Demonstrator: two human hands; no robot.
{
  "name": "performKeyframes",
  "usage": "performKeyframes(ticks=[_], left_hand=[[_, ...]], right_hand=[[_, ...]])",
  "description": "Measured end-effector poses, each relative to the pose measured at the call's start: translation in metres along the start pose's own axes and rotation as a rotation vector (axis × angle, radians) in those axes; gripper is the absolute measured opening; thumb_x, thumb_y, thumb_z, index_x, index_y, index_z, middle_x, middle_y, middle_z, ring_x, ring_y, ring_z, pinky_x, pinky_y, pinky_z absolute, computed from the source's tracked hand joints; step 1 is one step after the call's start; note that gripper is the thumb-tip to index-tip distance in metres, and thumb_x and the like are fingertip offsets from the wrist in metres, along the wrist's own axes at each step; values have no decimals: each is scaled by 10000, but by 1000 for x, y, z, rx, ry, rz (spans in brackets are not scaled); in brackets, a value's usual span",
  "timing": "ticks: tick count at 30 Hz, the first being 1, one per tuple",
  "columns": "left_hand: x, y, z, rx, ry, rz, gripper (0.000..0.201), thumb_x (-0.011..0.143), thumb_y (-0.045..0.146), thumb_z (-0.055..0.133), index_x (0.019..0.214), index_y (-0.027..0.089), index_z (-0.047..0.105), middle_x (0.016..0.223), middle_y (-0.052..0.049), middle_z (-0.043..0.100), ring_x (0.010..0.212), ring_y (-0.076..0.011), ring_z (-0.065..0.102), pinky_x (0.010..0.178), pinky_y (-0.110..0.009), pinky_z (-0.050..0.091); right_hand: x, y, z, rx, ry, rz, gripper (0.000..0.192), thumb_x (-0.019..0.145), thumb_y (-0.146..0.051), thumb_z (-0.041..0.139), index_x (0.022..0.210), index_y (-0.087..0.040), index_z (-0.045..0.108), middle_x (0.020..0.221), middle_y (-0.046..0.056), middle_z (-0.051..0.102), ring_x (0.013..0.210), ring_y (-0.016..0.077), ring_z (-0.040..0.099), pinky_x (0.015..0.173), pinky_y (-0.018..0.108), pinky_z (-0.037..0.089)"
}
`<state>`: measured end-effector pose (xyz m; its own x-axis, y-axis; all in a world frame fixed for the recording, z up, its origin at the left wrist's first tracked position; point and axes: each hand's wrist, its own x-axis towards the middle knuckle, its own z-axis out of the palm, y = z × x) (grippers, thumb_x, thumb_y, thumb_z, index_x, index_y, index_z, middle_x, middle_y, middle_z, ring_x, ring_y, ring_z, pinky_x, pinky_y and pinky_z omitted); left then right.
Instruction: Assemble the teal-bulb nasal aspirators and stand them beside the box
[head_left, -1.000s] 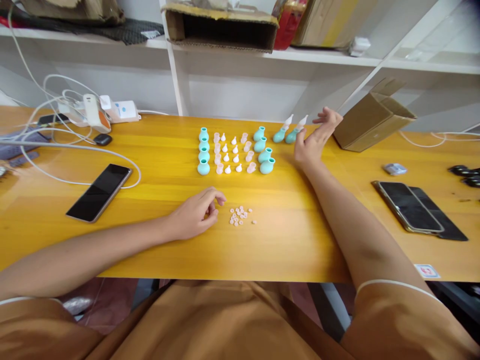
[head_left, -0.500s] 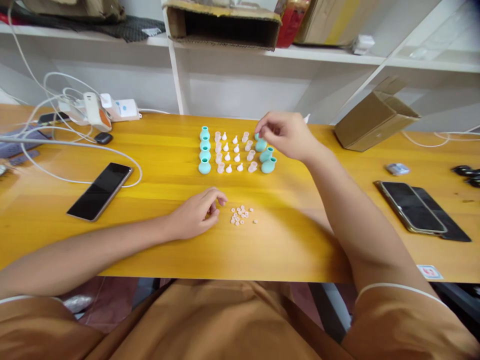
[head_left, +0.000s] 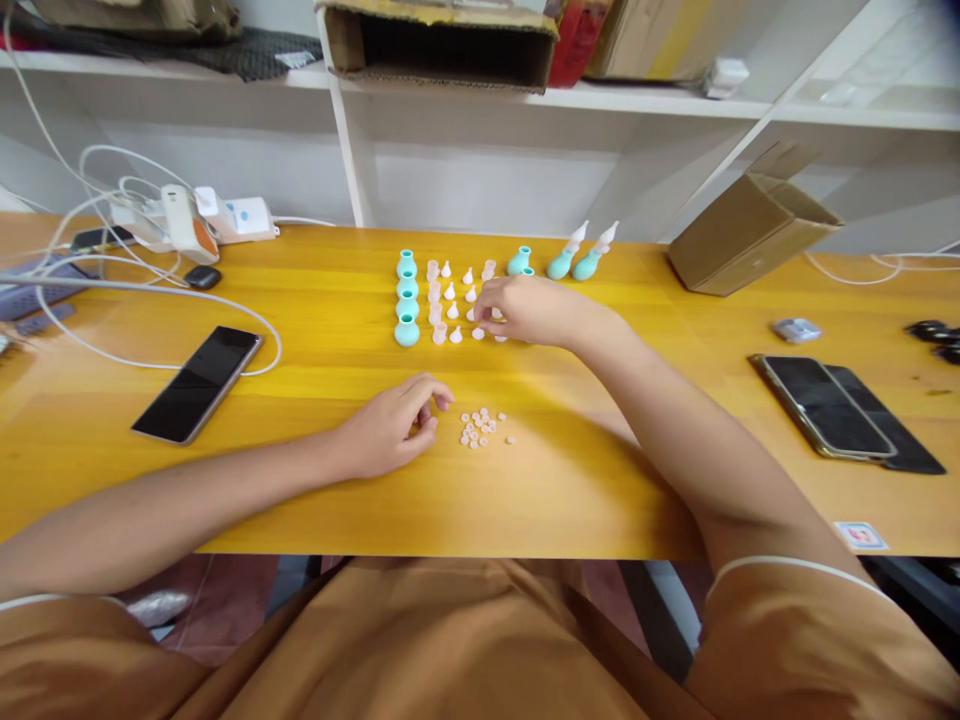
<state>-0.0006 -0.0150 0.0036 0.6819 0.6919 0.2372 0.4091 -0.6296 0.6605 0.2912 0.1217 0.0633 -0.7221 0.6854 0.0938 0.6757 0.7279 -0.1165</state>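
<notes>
Tiny pale pink caps (head_left: 441, 302) stand upright in neat rows right under the fingertips, teal bulbs (head_left: 406, 298) lined up just left.

Glossy varnished wood table (head_left: 315, 480); matt, rubbery teal bulbs (head_left: 406, 330); rough cardboard box (head_left: 742, 235); glassy black phone (head_left: 197, 383).

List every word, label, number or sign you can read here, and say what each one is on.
No text is readable.
White power adapter: blue mark, too small to read.
Red-and-white sticker at the table edge: print blurred.
Red package on the shelf: print blurred.
</notes>
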Motion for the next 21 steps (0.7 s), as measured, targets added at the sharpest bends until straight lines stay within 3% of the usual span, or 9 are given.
performKeyframes(ticks=[4,8,12,16,21], left_hand=[[0,0,0,23,5,16,213,1023,149,532,1225,212,558,1133,-54,678,835,-154,676,801,-321,560],[2,0,-1,67,-2,56,229,1030,142,526,1234,189,618,1154,-69,688,840,-154,685,809,-317,576],[5,-1,1,222,-68,222,361,1084,175,514,1412,170,665,1335,-138,706,1127,-250,723,1011,-402,603],[8,-3,7,426,-107,339,394,1122,212,492,1457,166,695,1461,-171,687,1224,-323,685,1082,-497,588],[9,-7,11,423,-64,331,326,1104,206,541,1361,142,731,1444,-165,699,1217,-306,686,1099,-469,584]], right_hand=[[1,-11,2,-94,-17,85,100,920,-133,700,923,-206,768,1074,88,808,916,251,698,687,349,386],[-7,-21,-12,-22,57,47,151,875,-69,674,931,-184,754,1038,79,804,886,221,680,742,332,413],[-28,-38,-14,165,197,-83,175,859,-53,651,941,-183,734,922,47,754,820,191,649,793,317,459],[-56,-59,17,363,279,-54,168,855,-58,655,934,-183,735,892,27,694,719,142,598,705,282,459],[-71,-62,63,715,416,201,64,888,-210,720,936,-188,756,872,13,657,681,123,582,623,264,451]])
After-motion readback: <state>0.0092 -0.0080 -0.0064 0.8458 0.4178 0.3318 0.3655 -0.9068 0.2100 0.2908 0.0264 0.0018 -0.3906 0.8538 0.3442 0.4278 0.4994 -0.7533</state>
